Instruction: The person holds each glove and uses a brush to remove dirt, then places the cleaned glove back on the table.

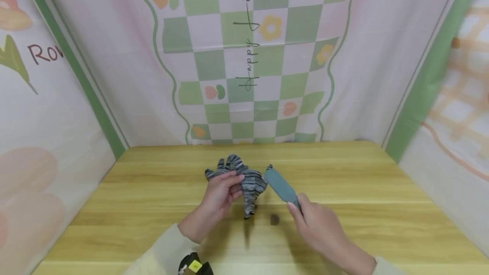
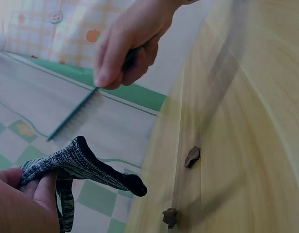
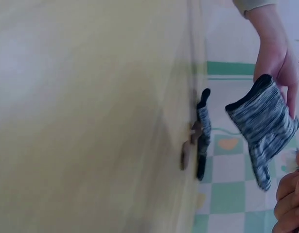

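Observation:
My left hand (image 1: 219, 194) pinches a grey-and-black striped knit glove (image 1: 254, 183) between thumb and fingers, above the table. In the right wrist view its dark-edged cuff faces the table side and one glove finger points down. My right hand (image 1: 321, 226) grips the handle of a brush with a blue-grey back (image 1: 282, 186). Pale bristles line one side of the brush (image 2: 74, 114) in the left wrist view. The brush head overlaps the glove's right edge in the head view. A second striped glove (image 3: 203, 136) lies on the table beyond.
Two small brown lumps, one (image 2: 192, 157) and another (image 2: 170, 218), lie on the wooden table (image 1: 363, 207) below the hands. A patterned cloth (image 1: 244, 67) hangs behind the table, with more cloth at both sides. A black device (image 1: 195, 264) sits by the left sleeve.

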`<state>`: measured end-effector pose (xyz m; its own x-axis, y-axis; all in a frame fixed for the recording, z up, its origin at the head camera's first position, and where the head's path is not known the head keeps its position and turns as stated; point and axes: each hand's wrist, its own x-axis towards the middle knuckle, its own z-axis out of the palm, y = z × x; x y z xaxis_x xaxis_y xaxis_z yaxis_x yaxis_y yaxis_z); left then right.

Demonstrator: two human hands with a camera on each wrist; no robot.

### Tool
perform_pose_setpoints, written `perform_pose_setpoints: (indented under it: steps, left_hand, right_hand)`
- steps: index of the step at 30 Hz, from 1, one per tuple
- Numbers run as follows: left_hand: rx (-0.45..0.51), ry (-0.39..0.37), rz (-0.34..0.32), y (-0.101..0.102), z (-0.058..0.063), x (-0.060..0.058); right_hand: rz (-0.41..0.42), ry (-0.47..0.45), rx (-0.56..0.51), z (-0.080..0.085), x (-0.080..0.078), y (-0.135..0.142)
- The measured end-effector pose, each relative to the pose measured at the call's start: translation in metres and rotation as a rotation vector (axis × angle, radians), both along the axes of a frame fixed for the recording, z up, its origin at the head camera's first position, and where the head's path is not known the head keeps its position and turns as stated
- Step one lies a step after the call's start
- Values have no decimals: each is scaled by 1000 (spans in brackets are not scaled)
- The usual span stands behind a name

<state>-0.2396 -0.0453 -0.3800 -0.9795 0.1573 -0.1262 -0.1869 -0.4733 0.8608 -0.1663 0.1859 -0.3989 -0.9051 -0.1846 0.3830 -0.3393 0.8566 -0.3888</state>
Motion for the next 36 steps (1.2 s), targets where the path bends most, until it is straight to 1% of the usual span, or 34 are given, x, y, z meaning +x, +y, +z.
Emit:
perform_pose_setpoints:
  steps: [4,7,10,14,16,20,28,36]
  left_hand:
    - [-11,-3,-22,2,2,2]
    - [-14,-7,-25,4,3,4]
    - [-8,-4,-18,5,2,4]
    - [20,-6,-19,6,0,4]
    - [32,-9,-23,6,-2,3]
    - [29,-13,-17,6,-2,3]
    - [27,2,5,3,-1,3]
    - [16,6,2,0,0,4]
  right_hand:
    - [66,55,-47,5,2,-8]
    - [114,76,-57,5,2,-14]
    - [134,41,-56,4,2,-19]
    - [116,-44,-53,1,3,-21]
    - [106,-64,-42,0,3,-21]
    - [102,-85,-29,-1,2,-21]
    - [81,-105,-7,-3,2,-20]
    - [66,-132,8,-7,3,-18]
